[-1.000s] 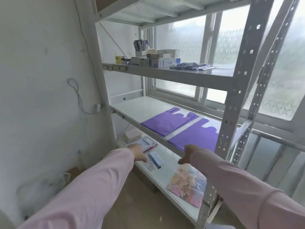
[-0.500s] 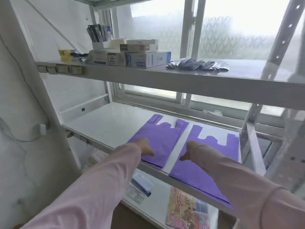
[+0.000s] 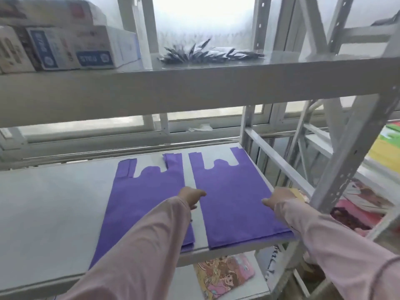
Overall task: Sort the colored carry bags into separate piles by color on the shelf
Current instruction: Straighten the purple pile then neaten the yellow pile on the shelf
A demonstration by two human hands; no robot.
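**Two purple bags flat on the middle shelf, a hand at each side of the right one**

Head view: the right bag (image 3: 233, 198) lies with handles toward the window, beside the left bag (image 3: 142, 204), on the shelf (image 3: 54, 213). The left hand (image 3: 191, 197) is held at its inner edge, the right hand (image 3: 279, 197) at its outer edge; nothing is seen gripped, and the finger positions cannot be told.

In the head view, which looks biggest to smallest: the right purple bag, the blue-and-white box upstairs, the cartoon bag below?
1. Right purple bag
2. Blue-and-white box
3. Cartoon bag, partly hidden by the shelf, so unsure.
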